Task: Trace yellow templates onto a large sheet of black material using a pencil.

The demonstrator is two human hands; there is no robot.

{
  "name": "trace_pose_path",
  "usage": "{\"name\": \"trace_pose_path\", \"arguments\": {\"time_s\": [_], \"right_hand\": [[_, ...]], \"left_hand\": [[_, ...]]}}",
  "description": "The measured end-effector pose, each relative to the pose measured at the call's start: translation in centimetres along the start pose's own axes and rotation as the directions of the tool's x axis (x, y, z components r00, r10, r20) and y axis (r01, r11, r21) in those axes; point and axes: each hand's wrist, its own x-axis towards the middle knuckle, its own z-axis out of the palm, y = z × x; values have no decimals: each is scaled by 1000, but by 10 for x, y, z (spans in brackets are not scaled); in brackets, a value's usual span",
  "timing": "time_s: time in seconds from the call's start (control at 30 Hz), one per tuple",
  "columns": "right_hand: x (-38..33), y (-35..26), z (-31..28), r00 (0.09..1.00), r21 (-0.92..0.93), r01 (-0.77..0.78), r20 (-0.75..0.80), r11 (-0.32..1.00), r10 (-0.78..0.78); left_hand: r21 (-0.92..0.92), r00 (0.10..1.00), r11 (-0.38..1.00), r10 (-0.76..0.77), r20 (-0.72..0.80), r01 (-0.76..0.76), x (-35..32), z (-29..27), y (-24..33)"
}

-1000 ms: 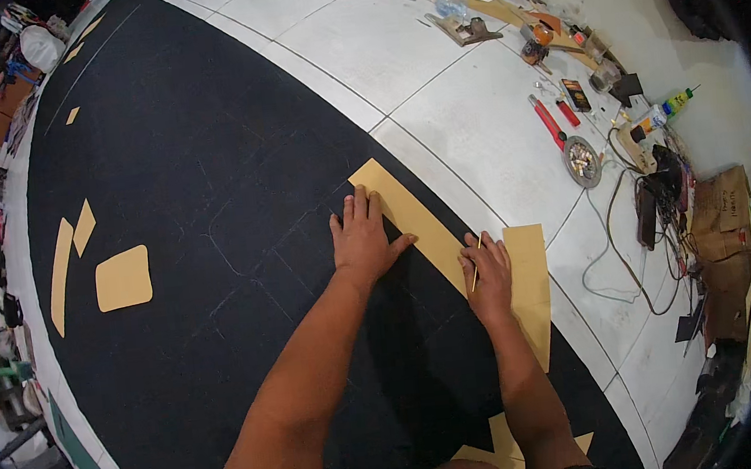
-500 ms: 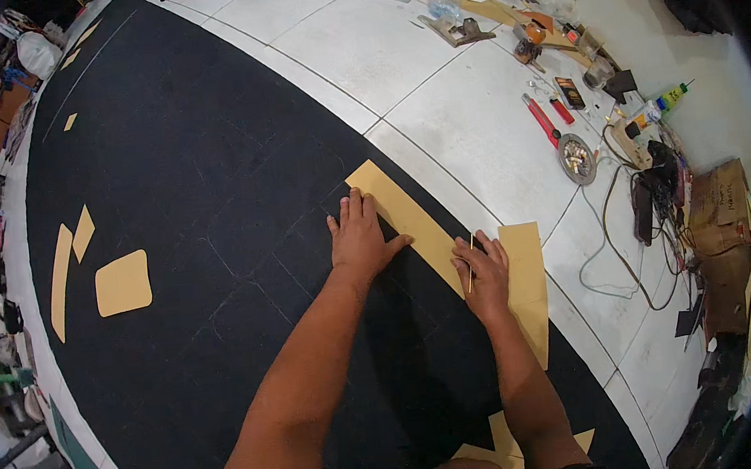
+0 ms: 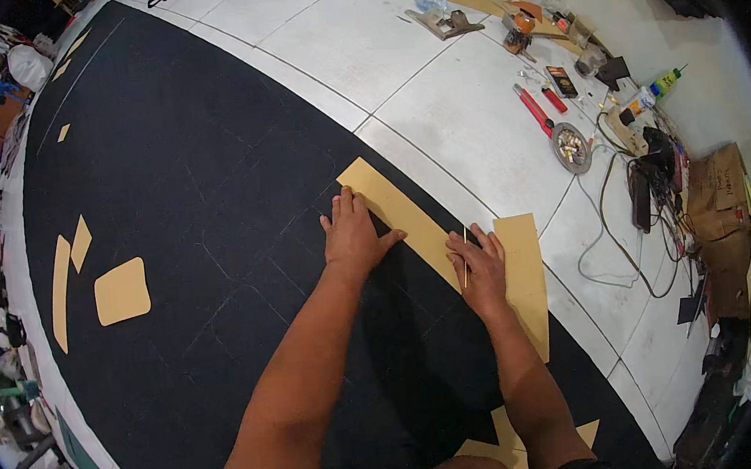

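Black sheet material (image 3: 183, 208) covers most of the white tiled floor (image 3: 463, 108), and the person kneels on it and works at its right border. On this border lies a long tan strip (image 3: 396, 214), like a paper pattern, which runs slantwise from the upper left to the lower right. Just beside it, partly on the tiles, lies a wider tan panel (image 3: 524, 279).

The left hand (image 3: 353, 235) lies flat, with fingers spread, on the black sheet at the edge of the strip; the thumb points toward the strip, and the hand holds nothing. The right hand (image 3: 480, 265) rests where strip and panel meet, and its fingers close on a thin stick-like tool (image 3: 465, 257), perhaps a marker or a blade; I cannot tell which.

I judge that the step in hand is marking or cutting along the pattern edge. The next move seems to call for firm pressure from the left hand, so the strip does not slide, and a steady pull of the tool along the edge.

More tan pieces (image 3: 119, 291) lie well apart on the left of the sheet. Small tools, a round tin (image 3: 570, 146) and cables (image 3: 625, 201) lie along the far right.
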Motion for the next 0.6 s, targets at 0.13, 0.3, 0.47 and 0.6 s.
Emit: {"name": "trace_pose_path", "arguments": {"time_s": [0.13, 0.3, 0.47, 0.6], "right_hand": [[-1, 1, 0, 1000, -19, -2, 11, 1000, 2], [-1, 1, -1, 1000, -22, -3, 30, 1000, 4], [-1, 1, -1, 999, -38, -5, 45, 999, 7], [-1, 1, 1, 999, -22, -7, 38, 1000, 8]], "left_hand": [[-9, 997, 1000, 24, -67, -25, -3, 4, 0], [1, 998, 999, 33, -54, -33, -2, 4, 0], [-8, 998, 1000, 29, -60, -29, 0, 5, -3], [1, 999, 1000, 10, -42, -10, 2, 4, -2]]}}
